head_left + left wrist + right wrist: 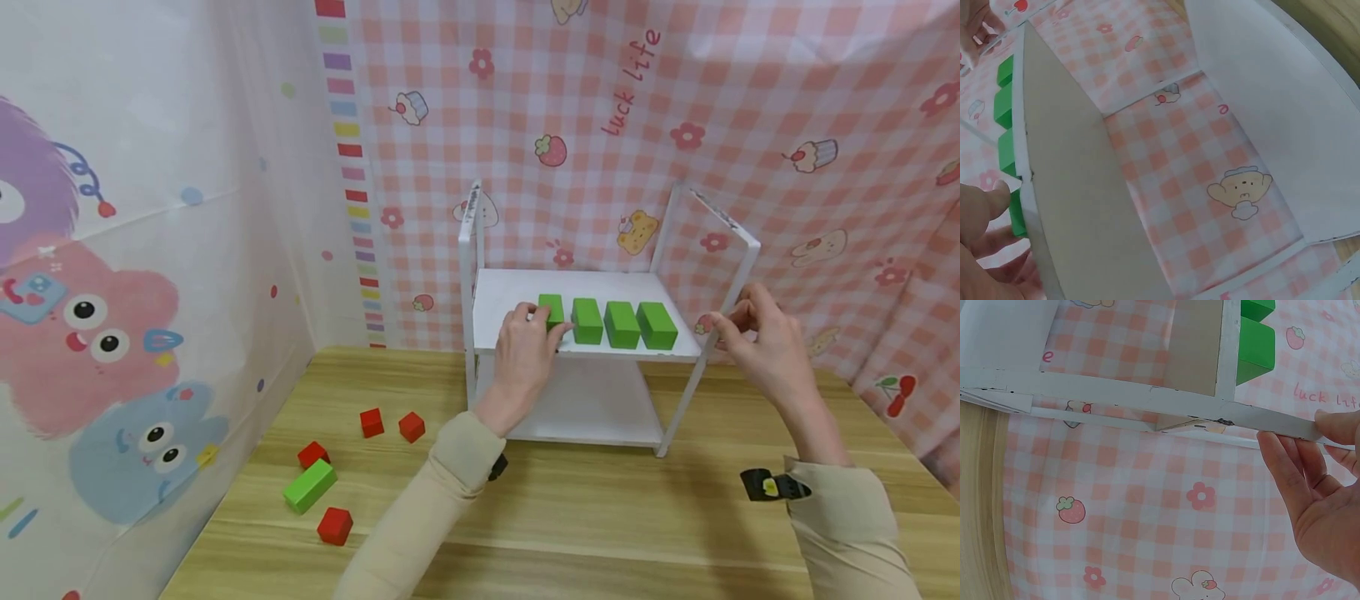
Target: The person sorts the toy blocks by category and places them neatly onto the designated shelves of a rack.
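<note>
A white two-tier shelf [510, 287] stands on the wooden table. Along the front of its upper tier runs a row of green blocks [622, 324]. My left hand [522, 354] pinches the leftmost green block [551, 309] between thumb and fingers, at the front edge of that tier. In the left wrist view the same block [1018, 213] shows beside the thumb. My right hand [772, 354] grips the shelf's right front post [723, 312]; the right wrist view shows the thumb on one side of the post [1285, 422] and the fingers on the other.
Several red cubes [335, 527] lie on the table [585, 533] at the left. Among them is a loose green block [310, 486]. The lower tier [592, 404] sits beneath the row. Checked pink cloth [600, 100] hangs close behind the shelf.
</note>
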The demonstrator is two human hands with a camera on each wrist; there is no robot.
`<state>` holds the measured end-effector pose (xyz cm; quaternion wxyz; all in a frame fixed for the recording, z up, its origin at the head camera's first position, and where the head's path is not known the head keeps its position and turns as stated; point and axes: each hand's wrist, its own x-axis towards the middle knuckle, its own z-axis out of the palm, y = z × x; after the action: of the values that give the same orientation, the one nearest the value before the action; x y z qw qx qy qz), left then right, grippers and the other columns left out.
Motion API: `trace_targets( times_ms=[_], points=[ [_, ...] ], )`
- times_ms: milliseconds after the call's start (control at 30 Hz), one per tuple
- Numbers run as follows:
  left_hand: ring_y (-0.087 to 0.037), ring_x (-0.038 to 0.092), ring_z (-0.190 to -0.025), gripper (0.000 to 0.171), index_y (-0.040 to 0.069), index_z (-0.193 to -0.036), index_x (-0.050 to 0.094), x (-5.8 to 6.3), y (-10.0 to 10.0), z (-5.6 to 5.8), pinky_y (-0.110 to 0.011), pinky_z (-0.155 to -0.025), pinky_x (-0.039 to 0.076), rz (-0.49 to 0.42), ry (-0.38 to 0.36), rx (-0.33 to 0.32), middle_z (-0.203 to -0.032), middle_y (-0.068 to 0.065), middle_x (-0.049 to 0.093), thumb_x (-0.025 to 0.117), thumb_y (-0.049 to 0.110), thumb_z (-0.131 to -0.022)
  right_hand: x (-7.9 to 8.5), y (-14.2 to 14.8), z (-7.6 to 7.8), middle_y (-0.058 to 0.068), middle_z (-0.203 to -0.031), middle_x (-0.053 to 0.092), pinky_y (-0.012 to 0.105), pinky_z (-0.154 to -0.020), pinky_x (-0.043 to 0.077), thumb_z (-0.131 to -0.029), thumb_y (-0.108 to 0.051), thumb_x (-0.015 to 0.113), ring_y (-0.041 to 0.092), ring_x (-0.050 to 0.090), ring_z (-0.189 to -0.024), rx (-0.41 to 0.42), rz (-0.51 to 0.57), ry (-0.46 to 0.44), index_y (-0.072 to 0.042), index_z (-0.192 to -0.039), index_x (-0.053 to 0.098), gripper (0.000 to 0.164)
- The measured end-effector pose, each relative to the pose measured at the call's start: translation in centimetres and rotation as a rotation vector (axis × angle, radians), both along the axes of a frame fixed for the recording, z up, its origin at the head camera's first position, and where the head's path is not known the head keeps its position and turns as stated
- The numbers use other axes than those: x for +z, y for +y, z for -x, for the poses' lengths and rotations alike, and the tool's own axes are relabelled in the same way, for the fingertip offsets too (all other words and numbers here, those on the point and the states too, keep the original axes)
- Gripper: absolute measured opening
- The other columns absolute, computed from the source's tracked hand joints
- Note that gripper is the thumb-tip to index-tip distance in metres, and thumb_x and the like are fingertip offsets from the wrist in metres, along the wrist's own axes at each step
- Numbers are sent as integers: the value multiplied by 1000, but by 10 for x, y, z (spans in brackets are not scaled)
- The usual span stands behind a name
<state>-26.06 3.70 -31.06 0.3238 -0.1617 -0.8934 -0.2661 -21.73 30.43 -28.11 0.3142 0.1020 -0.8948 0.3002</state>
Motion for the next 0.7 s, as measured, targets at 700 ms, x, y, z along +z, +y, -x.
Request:
trace_targets(
  times_ms=[700],
  points=[
    [-21,70,-86,18,2,-101,71,-28,-116,-28,-33,-76,58,-176,-47,-321,-96,-12,74,69,11,-86,-1,-2,1,19,-81,63,20,-42,36,-94,-16,58,-12,46,-60,-10,10,-27,0,-99,44,22]
  ],
)
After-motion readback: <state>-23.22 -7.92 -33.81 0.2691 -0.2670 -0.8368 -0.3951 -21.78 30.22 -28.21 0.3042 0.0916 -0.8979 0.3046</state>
